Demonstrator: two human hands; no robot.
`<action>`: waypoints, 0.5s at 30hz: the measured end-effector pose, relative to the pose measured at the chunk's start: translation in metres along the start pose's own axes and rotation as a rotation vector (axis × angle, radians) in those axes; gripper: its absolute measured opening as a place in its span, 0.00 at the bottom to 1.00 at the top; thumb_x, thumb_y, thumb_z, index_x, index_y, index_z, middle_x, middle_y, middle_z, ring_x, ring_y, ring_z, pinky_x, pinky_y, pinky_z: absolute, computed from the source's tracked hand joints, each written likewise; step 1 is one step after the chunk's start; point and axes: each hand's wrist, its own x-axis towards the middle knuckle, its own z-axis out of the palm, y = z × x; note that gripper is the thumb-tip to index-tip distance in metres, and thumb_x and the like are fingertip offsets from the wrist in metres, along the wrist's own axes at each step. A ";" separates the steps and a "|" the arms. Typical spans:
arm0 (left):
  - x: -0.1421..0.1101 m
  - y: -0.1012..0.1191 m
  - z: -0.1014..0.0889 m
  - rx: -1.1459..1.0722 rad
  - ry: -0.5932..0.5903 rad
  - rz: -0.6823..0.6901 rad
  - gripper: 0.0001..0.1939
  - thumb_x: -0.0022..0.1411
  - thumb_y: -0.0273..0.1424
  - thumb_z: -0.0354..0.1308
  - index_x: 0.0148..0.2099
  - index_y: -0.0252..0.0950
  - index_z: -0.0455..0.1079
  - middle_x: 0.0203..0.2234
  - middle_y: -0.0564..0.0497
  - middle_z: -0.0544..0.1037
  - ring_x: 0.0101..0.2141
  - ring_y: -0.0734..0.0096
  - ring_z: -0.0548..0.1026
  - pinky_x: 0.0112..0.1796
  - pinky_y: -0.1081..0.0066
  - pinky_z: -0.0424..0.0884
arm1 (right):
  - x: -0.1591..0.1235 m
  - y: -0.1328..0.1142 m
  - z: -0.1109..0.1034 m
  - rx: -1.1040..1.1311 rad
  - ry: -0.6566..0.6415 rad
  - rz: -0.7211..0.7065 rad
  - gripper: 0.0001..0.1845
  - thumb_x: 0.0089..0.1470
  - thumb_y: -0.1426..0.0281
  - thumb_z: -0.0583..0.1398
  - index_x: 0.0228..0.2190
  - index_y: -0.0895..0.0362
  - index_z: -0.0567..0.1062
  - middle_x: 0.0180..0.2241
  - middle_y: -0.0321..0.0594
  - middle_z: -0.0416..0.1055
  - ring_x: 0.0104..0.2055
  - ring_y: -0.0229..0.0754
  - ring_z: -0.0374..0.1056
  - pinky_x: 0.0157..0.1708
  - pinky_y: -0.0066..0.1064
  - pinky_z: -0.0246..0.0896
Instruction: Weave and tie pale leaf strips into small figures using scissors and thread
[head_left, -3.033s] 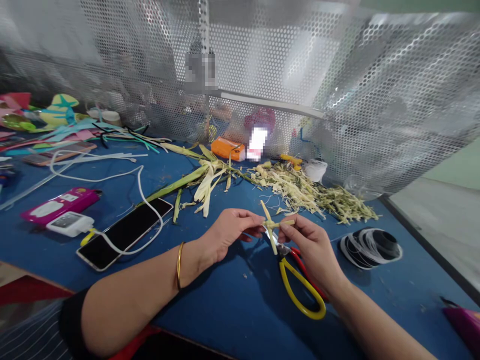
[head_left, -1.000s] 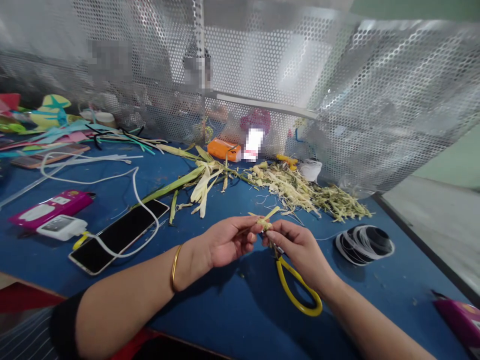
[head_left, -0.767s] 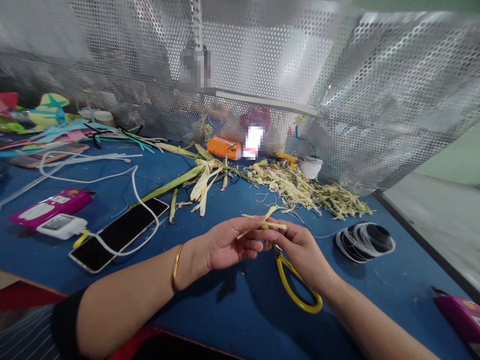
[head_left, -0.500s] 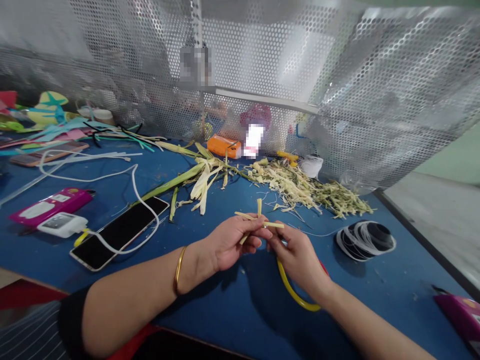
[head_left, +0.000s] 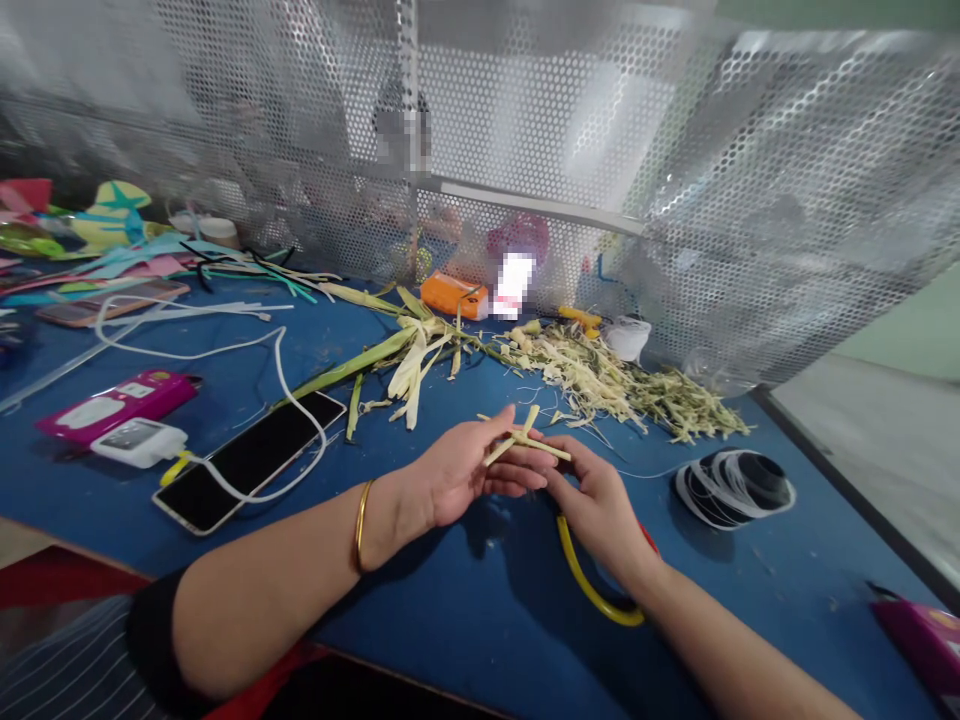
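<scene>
A woven cross (head_left: 522,437) of pale yellow-green strips lies over the fingers of the left hand (head_left: 465,465), above the blue table (head_left: 450,620). That hand is palm up and loosely curled, holding the cross lightly, its thumb raised beside the middle. The right hand (head_left: 596,495) is half closed at the cross's right-hand arm; I cannot tell whether its fingertips pinch that arm. Below the right hand shows a yellow handle (head_left: 589,585), with a bit of red beside the wrist. A gold bangle (head_left: 361,525) circles the left wrist. Of the printed things, the orange pack (head_left: 454,297) at the back bears small dark marks, too small to read. The lit screen (head_left: 514,285) next to it is pixelated, with a pinkish patch near its foot. At left, the magenta device (head_left: 116,408) carries pale panels with no letters I can make out; the white device (head_left: 139,441) just beside it has a grey window, also unreadable. The black-screened phone (head_left: 251,465) lies near them, a white cable (head_left: 281,350) looping over it. The magenta object (head_left: 919,630) at the right edge has a small pale label, cut off and illegible. A dark spool (head_left: 739,490) wound with white thread stands right of the hands, and shredded leaf scraps (head_left: 585,375) lie heaped beyond them.
</scene>
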 end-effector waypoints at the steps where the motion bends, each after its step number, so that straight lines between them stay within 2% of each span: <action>1: -0.001 0.002 0.000 0.002 -0.010 0.013 0.22 0.69 0.43 0.47 0.44 0.29 0.73 0.31 0.43 0.82 0.23 0.73 0.78 0.26 0.75 0.71 | 0.002 -0.003 -0.004 0.040 0.010 0.001 0.12 0.55 0.61 0.59 0.36 0.56 0.75 0.33 0.39 0.76 0.35 0.42 0.69 0.34 0.30 0.61; 4: -0.002 0.005 0.000 0.072 -0.028 0.065 0.23 0.70 0.41 0.43 0.45 0.28 0.73 0.31 0.41 0.82 0.24 0.71 0.78 0.25 0.74 0.70 | 0.006 -0.011 -0.012 0.117 0.035 0.034 0.13 0.52 0.59 0.61 0.32 0.56 0.75 0.30 0.38 0.74 0.32 0.41 0.67 0.32 0.30 0.60; 9: -0.005 0.002 0.004 0.284 -0.010 0.104 0.13 0.64 0.35 0.55 0.44 0.30 0.72 0.29 0.44 0.81 0.23 0.74 0.77 0.25 0.76 0.68 | 0.008 -0.012 -0.015 0.166 0.013 0.130 0.12 0.48 0.60 0.64 0.26 0.57 0.74 0.23 0.36 0.71 0.26 0.37 0.64 0.26 0.29 0.57; 15: 0.000 -0.005 0.004 0.559 0.025 0.174 0.10 0.63 0.33 0.55 0.37 0.31 0.72 0.17 0.49 0.77 0.18 0.75 0.74 0.21 0.77 0.64 | 0.007 -0.008 -0.013 0.133 0.101 0.073 0.09 0.48 0.63 0.64 0.28 0.56 0.73 0.24 0.35 0.71 0.26 0.37 0.63 0.27 0.30 0.58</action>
